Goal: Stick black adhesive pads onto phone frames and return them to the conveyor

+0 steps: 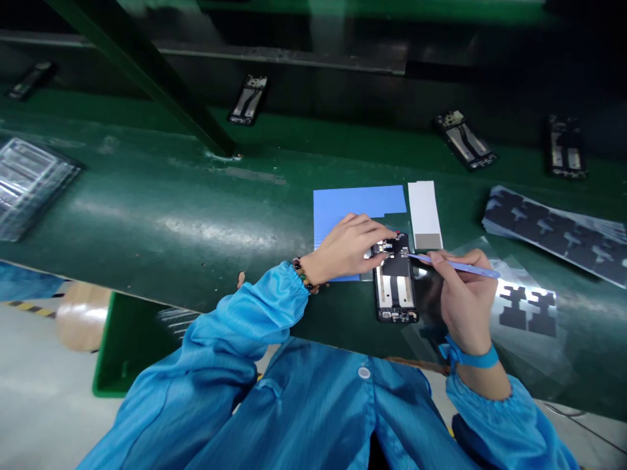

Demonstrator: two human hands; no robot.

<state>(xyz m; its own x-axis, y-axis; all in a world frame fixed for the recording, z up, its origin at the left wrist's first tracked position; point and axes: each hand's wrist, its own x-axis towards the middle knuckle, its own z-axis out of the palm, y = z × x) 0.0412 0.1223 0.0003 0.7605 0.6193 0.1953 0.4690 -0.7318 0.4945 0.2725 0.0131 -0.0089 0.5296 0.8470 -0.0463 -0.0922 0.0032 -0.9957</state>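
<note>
An opened phone (396, 287) lies face down on the green bench, its inner boards and silver battery area showing. My left hand (345, 247) holds its upper left part, index finger at the top edge and thumb on the left side. In my right hand (465, 294) is a slim lilac pointed tool (463, 266), closed between thumb and fingers. Its tip touches or hovers just over the phone's upper right area; I cannot tell which. Under my left hand sits a blue sheet (357, 202). Beside the phone lies a white strip (424, 205) with a grey end.
A clear sheet with black stickers (528, 310) lies right of my right hand. Farther right is a stack of sticker sheets (553, 228). Several opened phones (465, 140) rest along the back. A green post (161, 85) stands behind; clear trays (29, 183) are stacked far left.
</note>
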